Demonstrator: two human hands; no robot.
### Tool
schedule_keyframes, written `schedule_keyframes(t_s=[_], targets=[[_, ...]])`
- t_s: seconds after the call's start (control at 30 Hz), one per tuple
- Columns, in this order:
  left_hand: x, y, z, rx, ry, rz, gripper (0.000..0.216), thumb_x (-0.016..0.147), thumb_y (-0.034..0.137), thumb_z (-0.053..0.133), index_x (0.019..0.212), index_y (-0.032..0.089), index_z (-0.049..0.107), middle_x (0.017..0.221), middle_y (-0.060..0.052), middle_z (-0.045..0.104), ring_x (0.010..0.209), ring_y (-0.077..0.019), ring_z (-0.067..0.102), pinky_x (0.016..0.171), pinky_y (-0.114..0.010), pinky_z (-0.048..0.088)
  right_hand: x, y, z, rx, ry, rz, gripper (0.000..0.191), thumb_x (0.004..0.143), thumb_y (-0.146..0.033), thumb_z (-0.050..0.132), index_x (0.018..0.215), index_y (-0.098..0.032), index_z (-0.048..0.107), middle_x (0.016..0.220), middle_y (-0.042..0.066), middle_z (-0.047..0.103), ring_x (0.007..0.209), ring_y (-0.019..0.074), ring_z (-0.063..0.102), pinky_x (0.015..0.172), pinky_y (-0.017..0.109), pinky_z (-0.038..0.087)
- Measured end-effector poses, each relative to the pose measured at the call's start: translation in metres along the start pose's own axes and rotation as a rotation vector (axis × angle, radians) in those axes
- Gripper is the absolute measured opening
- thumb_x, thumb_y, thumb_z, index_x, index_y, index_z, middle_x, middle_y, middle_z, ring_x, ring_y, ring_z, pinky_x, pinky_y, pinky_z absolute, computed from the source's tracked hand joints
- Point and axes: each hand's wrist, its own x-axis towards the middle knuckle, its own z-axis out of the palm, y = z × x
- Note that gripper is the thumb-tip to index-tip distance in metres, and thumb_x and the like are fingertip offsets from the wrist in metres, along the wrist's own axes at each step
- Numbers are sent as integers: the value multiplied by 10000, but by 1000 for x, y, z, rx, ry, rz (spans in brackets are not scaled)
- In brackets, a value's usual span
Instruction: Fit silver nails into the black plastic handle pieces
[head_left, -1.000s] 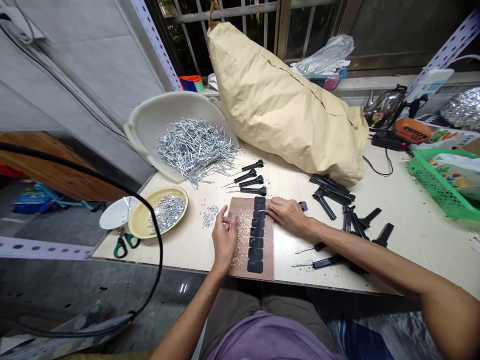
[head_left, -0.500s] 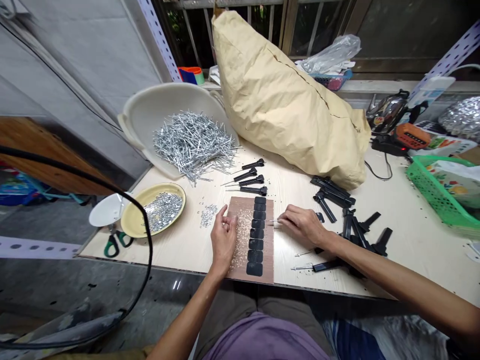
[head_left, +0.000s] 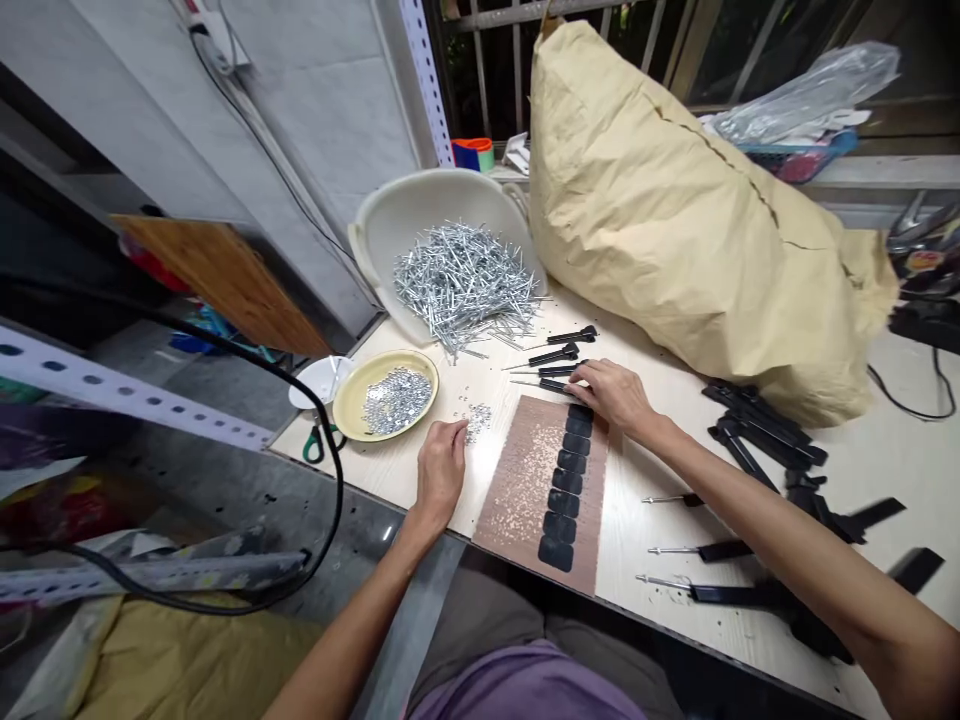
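My left hand (head_left: 441,468) is closed, thumb and fingertips pressed together at the edge of a loose scatter of small shiny washers (head_left: 478,422). Whether a washer is pinched there is too small to tell. My right hand (head_left: 616,398) has its fingers closed around the end of a black plastic piece with a thin metal rod (head_left: 553,385), the nearest in a row of several alike. Between my hands lies a brown board (head_left: 510,500) with a column of black rounded squares (head_left: 566,482) and pale specks.
A yellow dish (head_left: 349,412) of washers and green-handled scissors (head_left: 313,445) are at left. A whitish basin (head_left: 382,220) holds many metal pins (head_left: 465,280). Behind stands a big paper sack (head_left: 675,210). Black plastic parts (head_left: 765,425) lie at right; a black cable (head_left: 339,500) loops in front.
My right hand has gone from beside the board, where it held a thin metal pin, up to the row of black pieces. My left hand has left the board for the loose washers. The view has swung left.
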Motion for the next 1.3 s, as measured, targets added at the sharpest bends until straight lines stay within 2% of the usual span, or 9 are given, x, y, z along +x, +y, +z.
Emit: schedule_keyframes(t_s=[0.13, 0.37, 0.6, 0.7, 0.77, 0.87, 0.97, 1.13, 1.3], targets=[[-5, 0, -1, 64, -107, 32, 272, 917, 268, 406, 1036, 190, 638, 923, -75, 597, 854, -186, 594, 763, -296, 457, 30, -14, 27, -9, -92, 13, 216, 888, -387, 512, 980, -222, 616, 884, 36, 636, 800, 176, 529, 610, 270, 301], [9, 1, 17, 281, -270, 52, 244, 907, 286, 426, 995, 272, 653, 945, -42, 565, 722, -153, 550, 591, -249, 364, 40, -29, 33, -102, -220, -7, 273, 928, -261, 396, 1083, -283, 619, 943, 72, 591, 805, 197, 503, 551, 276, 258], [20, -4, 22, 180, -316, 84, 176, 861, 183, 482, 838, 239, 648, 913, -45, 582, 747, -162, 552, 602, -254, 358, 36, -30, 28, -74, -106, 59, 238, 932, -311, 407, 1000, -237, 622, 992, 71, 565, 836, 191, 501, 524, 259, 271], [25, 1, 20, -61, -237, 13, 124, 838, 245, 538, 822, 208, 656, 877, -49, 603, 737, -157, 559, 618, -255, 382, 24, -41, 11, 44, 54, 62, 224, 930, -290, 418, 990, -218, 621, 998, 61, 576, 857, 174, 512, 543, 255, 317], [28, 6, 17, -386, -190, -160, 165, 804, 323, 590, 829, 176, 659, 806, -42, 604, 653, -130, 542, 559, -235, 380, 13, -54, -3, 113, 153, 41, 229, 931, -294, 423, 975, -212, 633, 970, 57, 595, 863, 171, 515, 573, 254, 348], [31, 19, 11, -958, -256, -514, 295, 722, 397, 679, 838, 128, 645, 731, -19, 580, 483, -54, 428, 403, -177, 265, -5, -78, -21, 172, 213, -18, 241, 933, -334, 441, 966, -230, 655, 924, 47, 619, 834, 168, 516, 587, 255, 361], [30, 33, 7, -1318, -332, -679, 331, 638, 345, 768, 838, 117, 635, 749, -17, 585, 498, -29, 437, 379, -136, 253, -16, -94, -30, 170, 227, -34, 245, 933, -348, 445, 988, -259, 667, 908, 38, 632, 815, 165, 519, 575, 255, 350], [26, 49, 5, -1461, -300, -713, 281, 622, 258, 789, 818, 125, 638, 741, -12, 613, 558, -38, 505, 420, -118, 354, -20, -102, -38, 122, 223, -22, 254, 944, -328, 426, 1019, -267, 661, 922, 31, 640, 806, 150, 540, 619, 261, 346], [21, 53, 3, -1376, -225, -633, 312, 621, 296, 787, 839, 110, 664, 733, -20, 627, 546, -42, 499, 433, -136, 396, -24, -105, -46, 1, 230, -51, 252, 955, -318, 405, 964, -247, 647, 906, 22, 645, 734, 127, 537, 599, 272, 301]])
